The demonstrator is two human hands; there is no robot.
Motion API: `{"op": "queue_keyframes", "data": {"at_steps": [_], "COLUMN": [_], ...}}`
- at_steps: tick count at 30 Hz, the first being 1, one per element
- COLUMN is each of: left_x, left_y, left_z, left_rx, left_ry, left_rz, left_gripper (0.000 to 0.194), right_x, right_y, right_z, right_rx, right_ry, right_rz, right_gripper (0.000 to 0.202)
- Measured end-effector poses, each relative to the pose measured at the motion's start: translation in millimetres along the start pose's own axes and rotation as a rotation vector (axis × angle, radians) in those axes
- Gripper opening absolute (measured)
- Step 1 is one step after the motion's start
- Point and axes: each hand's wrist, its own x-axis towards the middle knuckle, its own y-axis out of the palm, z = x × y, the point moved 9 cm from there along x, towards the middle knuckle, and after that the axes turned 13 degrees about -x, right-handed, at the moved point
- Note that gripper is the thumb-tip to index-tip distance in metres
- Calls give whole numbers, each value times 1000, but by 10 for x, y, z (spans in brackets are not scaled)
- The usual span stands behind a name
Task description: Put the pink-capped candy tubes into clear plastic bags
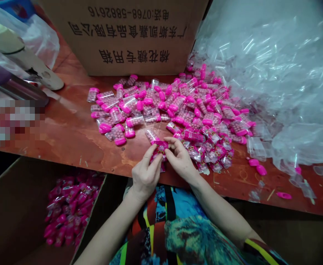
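Observation:
Near the table's front edge, a pink printed wrapper [161, 147] is pinched between the fingers of my left hand [146, 175] and my right hand [180, 158]. A small clear candy bottle [151, 135] with pale pink beads lies against the wrapper's far side; I cannot tell whether part of it is inside. Just right of my right hand is a heap of candy packs in printed pink wrappers [212, 149]. Beyond both hands spreads a large pile of unwrapped candy bottles [161, 97] with bright pink caps.
A large cardboard box [134, 40] stands at the back. Clear plastic bags [274, 73] cover the right side. Loose pink caps [261, 170] lie at right. A pale flask [37, 64] leans at left. Below left, an open carton [18, 206] holds wrapped packs [67, 209].

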Motion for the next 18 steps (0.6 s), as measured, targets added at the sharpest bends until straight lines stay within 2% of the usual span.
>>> {"op": "queue_keyframes", "data": {"at_steps": [3,4,6,8,10,13,16,18], "left_x": [73,103,175,265,337,334,249,200], "left_y": [-68,-26,110,138,43,-199,-392,-461], "left_z": [125,190,255,248,256,373,561,655], "left_rx": [-206,-311,-483,-546,-542,-488,-504,-534], "left_ry": [-191,-287,-428,-450,-421,-431,-524,-580], "left_rz": [-132,-119,-24,9,-44,-176,-265,-290], "left_gripper": [39,40,30,25,26,33,36,36], "right_x": [113,149,219,288,373,534,676,741], "right_y": [-40,-46,-43,-29,-36,-111,-129,-8], "right_z": [108,171,305,405,435,359,304,336], "right_rx": [-45,-87,-172,-233,-254,-313,-508,-703], "right_ry": [-57,-91,-167,-230,-253,-225,-235,-303], "right_rz": [38,76,164,235,245,127,-3,11], "right_gripper": [39,42,44,43,41,39,35,33]}}
